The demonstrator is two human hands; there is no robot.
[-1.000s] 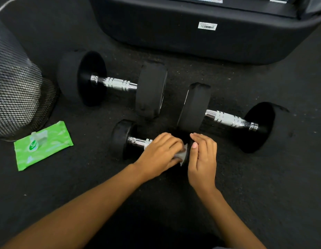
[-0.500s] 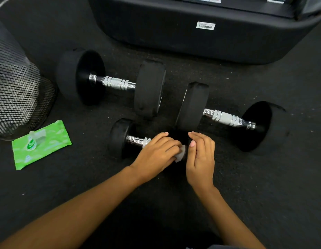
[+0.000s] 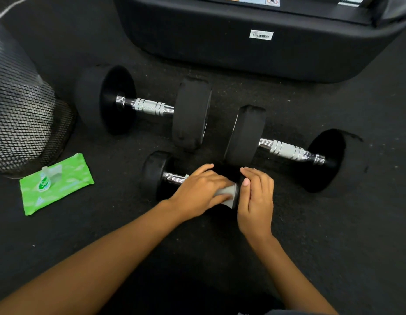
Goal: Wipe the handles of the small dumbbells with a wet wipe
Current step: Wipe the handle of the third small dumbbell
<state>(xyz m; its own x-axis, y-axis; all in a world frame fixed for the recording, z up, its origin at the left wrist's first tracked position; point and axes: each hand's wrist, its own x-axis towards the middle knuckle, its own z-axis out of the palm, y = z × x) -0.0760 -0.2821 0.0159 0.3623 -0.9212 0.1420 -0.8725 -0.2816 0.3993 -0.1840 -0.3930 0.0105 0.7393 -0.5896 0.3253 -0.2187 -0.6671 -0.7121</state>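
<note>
Light: dim, even, source out of view; shadows: soft, darkest at bottom centre; glare: bright glints on chrome handles [image 3: 152, 106]; black floor [image 3: 334, 246] grainy, low in detail; edges: wide-angle bowing, mesh bin [image 3: 22, 123] blurred at left.

wet wipe [image 3: 228, 194]: more white showing past the fingers vs 1 s ago.
left grip [image 3: 201, 189]: fingers eased back a bit, thumb now lies along wipe's near edge.
</note>
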